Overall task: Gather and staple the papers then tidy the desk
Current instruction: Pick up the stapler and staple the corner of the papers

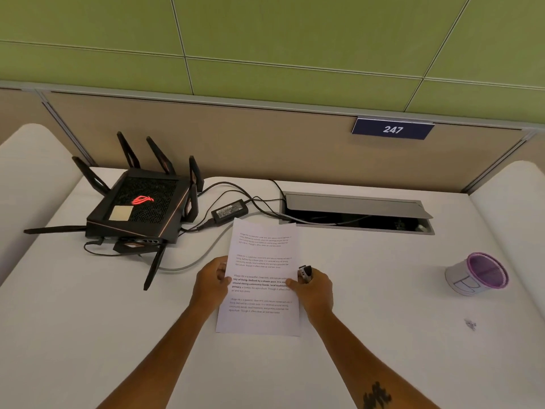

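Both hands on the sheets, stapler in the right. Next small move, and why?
Probably slide the stapler up to a top corner of the papers and press. The left hand pinches the left edge, the right hand holds the right edge with the stapler in its grip, and the edges look aligned.

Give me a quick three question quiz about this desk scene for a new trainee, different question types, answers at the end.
1. True or false: the papers are held at both side edges.
2. Which hand also holds the small stapler? A) left hand B) right hand
3. Fill in: the purple-rimmed cup stands to the ____ of the papers.

Key: 1 true; 2 B; 3 right.
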Action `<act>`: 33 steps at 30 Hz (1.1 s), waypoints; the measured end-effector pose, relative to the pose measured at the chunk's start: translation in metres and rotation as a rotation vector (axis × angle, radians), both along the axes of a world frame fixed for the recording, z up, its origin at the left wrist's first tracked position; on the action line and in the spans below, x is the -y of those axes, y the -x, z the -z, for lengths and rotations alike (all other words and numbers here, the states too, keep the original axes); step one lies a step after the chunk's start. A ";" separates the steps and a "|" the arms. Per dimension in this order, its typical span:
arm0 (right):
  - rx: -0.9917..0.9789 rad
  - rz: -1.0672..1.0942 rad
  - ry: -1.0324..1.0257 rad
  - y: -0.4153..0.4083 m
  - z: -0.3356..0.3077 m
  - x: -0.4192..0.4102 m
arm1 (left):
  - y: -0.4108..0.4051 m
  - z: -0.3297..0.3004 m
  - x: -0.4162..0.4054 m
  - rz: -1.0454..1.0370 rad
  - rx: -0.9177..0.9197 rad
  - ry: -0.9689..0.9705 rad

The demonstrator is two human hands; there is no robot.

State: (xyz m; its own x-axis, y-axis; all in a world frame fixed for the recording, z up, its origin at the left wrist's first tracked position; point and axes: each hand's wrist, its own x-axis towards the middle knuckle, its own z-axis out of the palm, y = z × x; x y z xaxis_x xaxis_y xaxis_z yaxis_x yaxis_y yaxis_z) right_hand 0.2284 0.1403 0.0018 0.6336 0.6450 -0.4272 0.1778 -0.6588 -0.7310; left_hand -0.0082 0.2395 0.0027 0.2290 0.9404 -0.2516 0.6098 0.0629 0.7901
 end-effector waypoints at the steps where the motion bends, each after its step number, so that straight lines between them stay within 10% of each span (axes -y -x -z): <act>1: 0.040 -0.009 0.015 0.001 -0.001 0.000 | 0.000 0.001 -0.002 0.000 -0.008 -0.012; 33: -0.014 -0.012 -0.046 0.009 -0.012 0.010 | 0.011 0.016 0.019 -0.003 -0.127 -0.162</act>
State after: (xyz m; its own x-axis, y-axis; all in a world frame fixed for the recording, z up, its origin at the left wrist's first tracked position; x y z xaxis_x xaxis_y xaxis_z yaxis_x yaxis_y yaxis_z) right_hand 0.2192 0.1298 0.0135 0.6201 0.6715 -0.4056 0.1751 -0.6224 -0.7629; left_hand -0.0191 0.2208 -0.0131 0.2021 0.9716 -0.1231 0.7049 -0.0571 0.7070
